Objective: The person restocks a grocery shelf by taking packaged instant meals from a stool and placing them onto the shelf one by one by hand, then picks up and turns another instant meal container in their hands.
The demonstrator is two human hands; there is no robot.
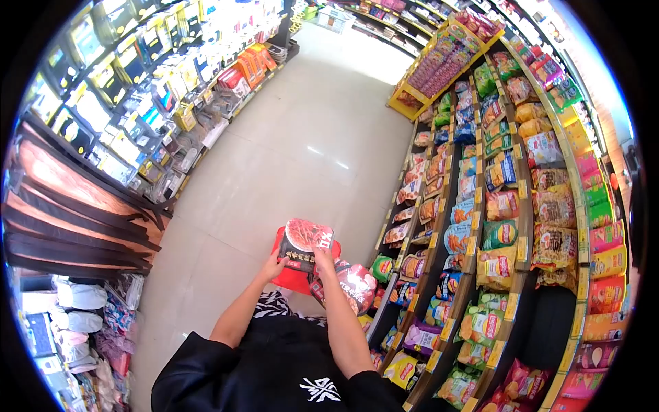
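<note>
A black and red food package [307,239] with a picture of noodles on its top is held up between my two hands. My left hand [273,266] grips its left side, and my right hand [322,259] closes on its lower right corner. Under and behind the package shows a red object [294,280], mostly covered. Beside my right wrist is a larger round-looking red and black package [351,287], partly hidden by my forearm; what supports it cannot be made out.
Stepped shelves of snack bags [496,268] run along the right. A yellow rack [439,65] with small packets stands at their far end. Hanging goods [137,89] line the left wall, with folded textiles [79,319] lower down. A tiled floor [274,151] lies between.
</note>
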